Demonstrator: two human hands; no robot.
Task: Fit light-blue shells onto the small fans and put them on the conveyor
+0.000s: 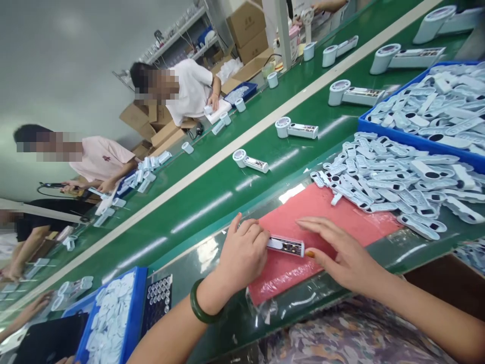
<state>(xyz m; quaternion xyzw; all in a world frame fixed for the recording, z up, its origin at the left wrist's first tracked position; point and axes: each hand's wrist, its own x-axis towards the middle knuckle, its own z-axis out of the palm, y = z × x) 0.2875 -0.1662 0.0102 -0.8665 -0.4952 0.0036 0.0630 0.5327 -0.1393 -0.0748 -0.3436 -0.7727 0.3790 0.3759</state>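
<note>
My left hand (245,253) is wrapped round the round-headed part of a light blue handheld fan body (286,245), hiding most of its head. The fan's handle points right, its inside with a circuit board facing up, just over a red mat (276,280). My right hand (341,253) has its fingers spread beside the handle's end; the thumb tip is at that end, and whether it touches I cannot tell. To the right of the mat lies a heap of light blue handle covers (386,174), some with dark oval patches.
A blue bin (364,124) of covers stands at right; another blue bin (129,308) of pale parts is at lower left. Several fan bodies (297,130) lie along the green conveyor (212,202). A sheet of small round pieces (159,293) lies near my left forearm. People (193,88) work across the belt.
</note>
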